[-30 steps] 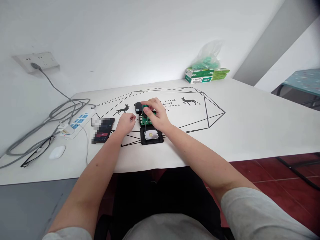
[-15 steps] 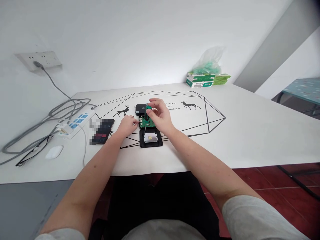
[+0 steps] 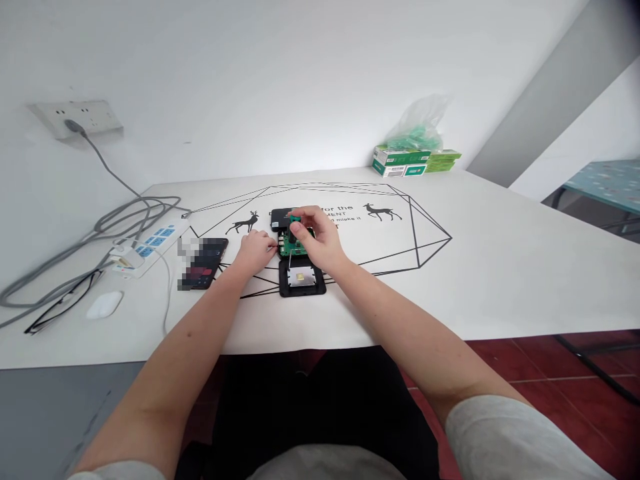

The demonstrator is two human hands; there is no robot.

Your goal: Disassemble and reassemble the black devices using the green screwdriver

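My right hand grips a small screwdriver with a green and black handle, its thin shaft pointing down onto a green circuit board on the white table. My left hand rests at the board's left edge, fingers curled against it. Just in front of the board lies a black square case half with a pale pad in its middle. A second black piece lies behind the board.
A dark phone lies left of my left hand. Further left are a white power strip, grey cables, glasses and a white mouse. Green boxes under a plastic bag stand at the back.
My right hand with the screwdriver has lowered slightly toward the board. My left hand stays at the board's left edge. The view has shifted a little.
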